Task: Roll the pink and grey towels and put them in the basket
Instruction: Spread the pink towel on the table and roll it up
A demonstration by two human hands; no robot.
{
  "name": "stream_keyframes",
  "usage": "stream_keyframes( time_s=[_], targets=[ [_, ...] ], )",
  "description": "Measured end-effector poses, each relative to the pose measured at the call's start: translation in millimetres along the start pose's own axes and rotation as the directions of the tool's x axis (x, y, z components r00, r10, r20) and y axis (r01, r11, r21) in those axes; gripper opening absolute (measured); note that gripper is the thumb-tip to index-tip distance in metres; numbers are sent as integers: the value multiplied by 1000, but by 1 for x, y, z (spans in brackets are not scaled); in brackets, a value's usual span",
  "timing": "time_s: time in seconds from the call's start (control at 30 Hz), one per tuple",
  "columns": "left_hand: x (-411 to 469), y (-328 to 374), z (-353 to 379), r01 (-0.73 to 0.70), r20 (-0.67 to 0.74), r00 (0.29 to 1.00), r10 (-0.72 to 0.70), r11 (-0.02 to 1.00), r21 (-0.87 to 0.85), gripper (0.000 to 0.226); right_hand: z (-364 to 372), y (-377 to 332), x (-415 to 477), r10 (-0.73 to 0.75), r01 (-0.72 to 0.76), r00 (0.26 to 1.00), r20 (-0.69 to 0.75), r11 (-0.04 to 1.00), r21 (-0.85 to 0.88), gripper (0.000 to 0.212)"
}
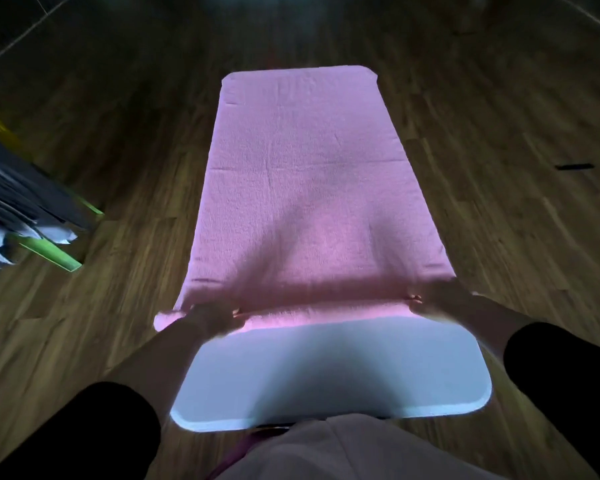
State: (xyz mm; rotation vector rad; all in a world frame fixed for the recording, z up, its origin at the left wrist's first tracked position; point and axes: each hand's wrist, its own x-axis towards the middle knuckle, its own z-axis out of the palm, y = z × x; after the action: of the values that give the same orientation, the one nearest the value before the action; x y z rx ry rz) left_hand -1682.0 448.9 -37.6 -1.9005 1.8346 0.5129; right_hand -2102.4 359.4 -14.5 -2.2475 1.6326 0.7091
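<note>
The long pink terry towel [302, 185] lies flat along the white rounded-corner bench [326, 375]. Its long axis runs straight away from the person, and its near short edge sits right at the 2 hands, so I judge a roll would travel forward along that axis. A green-rimmed container [66, 263], possibly the basket, stands on the floor well off to the left, nearer the left hand, holding dark grey and pale blue cloths [18, 209]. The left hand [212, 317] and right hand [437, 299], blurred, each grip a near corner of the towel.
</note>
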Motion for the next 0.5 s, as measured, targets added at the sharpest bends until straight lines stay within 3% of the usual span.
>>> stream_keyframes(
  time_s=[0.07, 0.13, 0.2, 0.27, 0.37, 0.43, 0.5],
  targets=[
    [0, -3, 1, 92, -152, 985, -83, 995, 50, 40, 6, 2, 4, 26, -36, 953, -301, 999, -30, 21],
    [0, 6, 5, 128, -328, 931, -159, 985, -113, 37, 13, -2, 6, 121, -33, 892, -435, 978, 205, 21],
    [-4, 18, 9, -11, -435, 892, -124, 956, -295, 28, 21, -12, 5, 142, -27, 923, -357, 951, 308, 27],
    [-7, 24, 16, -92, -466, 884, -37, 964, -250, 34, 33, -17, 3, 95, -15, 940, -328, 971, 239, 43],
    [-8, 22, 19, -84, -401, 916, -2, 977, -196, 55, 37, -20, 3, 82, -47, 929, -360, 993, 104, 59],
    [-3, 17, 24, -95, -412, 911, -12, 967, -238, 58, 33, -15, 12, 74, -63, 923, -378, 997, 40, 56],
    [1, 15, 25, -74, -423, 905, -32, 970, -232, 56, 23, -17, 15, 108, -81, 945, -308, 992, 100, 42]
  ],
)
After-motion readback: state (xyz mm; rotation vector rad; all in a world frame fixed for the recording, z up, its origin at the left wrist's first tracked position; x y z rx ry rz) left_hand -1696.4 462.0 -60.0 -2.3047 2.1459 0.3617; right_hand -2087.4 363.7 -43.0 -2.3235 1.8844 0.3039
